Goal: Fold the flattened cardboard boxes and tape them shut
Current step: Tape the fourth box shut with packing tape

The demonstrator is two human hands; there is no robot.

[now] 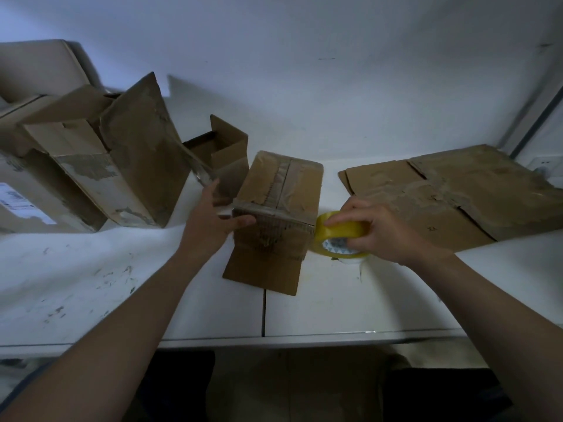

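Left hand (pixel 210 220) grips near-left corner of small box (pixel 280 190), thumb across front edge. Box mid-table (pixel 91 284), old tape along top seam, front flap hanging down. Right hand (pixel 374 229) curled round yellow tape roll (pixel 338 236), roll touching box's near-right corner. Roll core shows blue-white triangle print, no legible brand. Flattened cardboard (pixel 451 193) at right, small mark unreadable. Shipping label (pixel 18 202) far left, text too blurred.

A scuffed white table (pixel 91 284) meets a plain white wall (pixel 304 56).
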